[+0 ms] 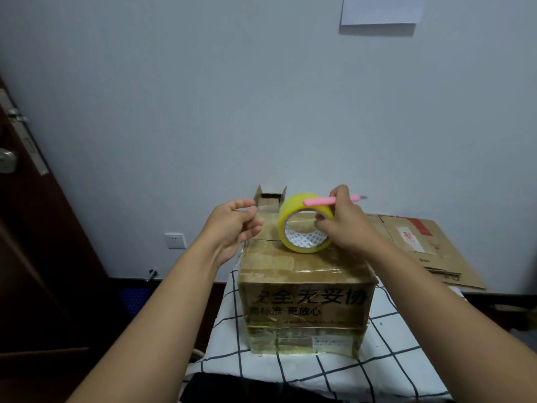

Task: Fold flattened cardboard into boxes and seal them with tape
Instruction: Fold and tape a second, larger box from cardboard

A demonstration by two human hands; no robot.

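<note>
A brown cardboard box (305, 309) with black printed characters stands closed on a checked cloth. Above its top, my right hand (345, 225) holds a yellow roll of clear tape (302, 225) upright, fingers through its core. The same hand grips a pink utility knife (319, 201) lying across the roll. My left hand (235, 225) is just left of the roll, thumb and fingers pinched together; a clear strip of tape seems to stretch from the roll to those fingers.
A smaller open box (270, 200) stands behind the big one. Flattened cardboard (421, 245) lies at the right against the wall. A dark wooden door (32, 228) is at the left. The checked cloth (392, 359) covers the surface under the box.
</note>
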